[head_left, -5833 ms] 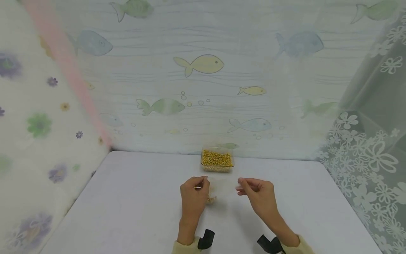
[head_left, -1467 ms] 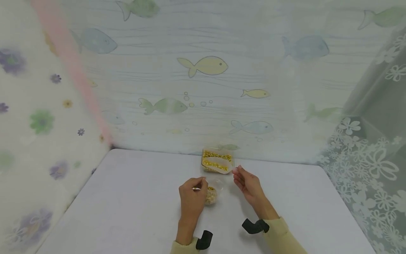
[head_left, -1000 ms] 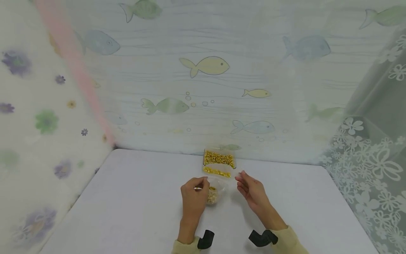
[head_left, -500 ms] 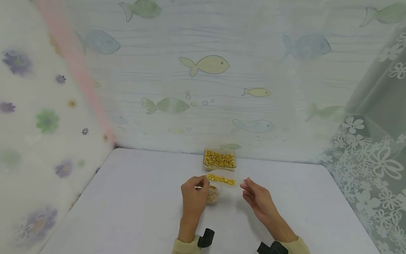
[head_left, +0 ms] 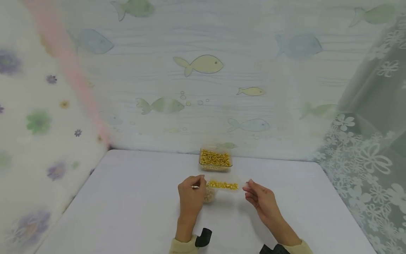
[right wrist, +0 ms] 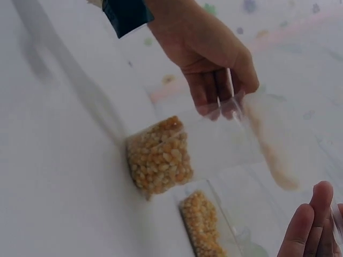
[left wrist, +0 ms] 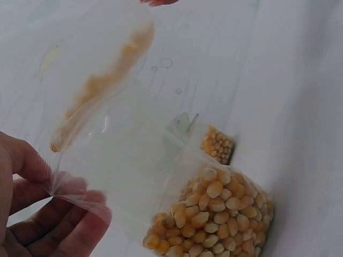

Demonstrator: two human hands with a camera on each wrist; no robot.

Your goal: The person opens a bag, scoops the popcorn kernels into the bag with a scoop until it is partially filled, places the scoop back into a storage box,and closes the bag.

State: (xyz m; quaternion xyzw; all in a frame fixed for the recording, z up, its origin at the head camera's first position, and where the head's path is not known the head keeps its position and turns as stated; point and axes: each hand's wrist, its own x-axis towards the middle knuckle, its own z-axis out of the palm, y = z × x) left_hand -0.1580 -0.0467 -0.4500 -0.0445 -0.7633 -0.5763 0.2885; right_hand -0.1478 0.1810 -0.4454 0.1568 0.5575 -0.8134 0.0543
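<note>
My left hand [head_left: 191, 195] pinches the upper edge of a clear plastic bag [left wrist: 120, 166], which stands upright with corn kernels filling its lower part. My right hand [head_left: 261, 201] pinches one end of a translucent, shallow scoop [right wrist: 276, 166]. A row of yellow corn kernels [head_left: 222, 185] lies along the scoop. In the left wrist view the scoop hangs just above the bag's mouth, with fingertips of the right hand [left wrist: 159, 2] at its far end. From the head view, the left hand hides part of the bag. How the scoop's held end is shaped cannot be seen clearly.
A clear rectangular container [head_left: 215, 168] of corn kernels stands at the back of the white table [head_left: 133, 197], beyond the bag. Behind it rises a fish-patterned curtain [head_left: 203, 116]. Flowered fabric hangs on both sides.
My right hand has drawn the scoop, now loaded with kernels, from the container back toward me and over the bag. The left hand has stayed at the bag's edge.
</note>
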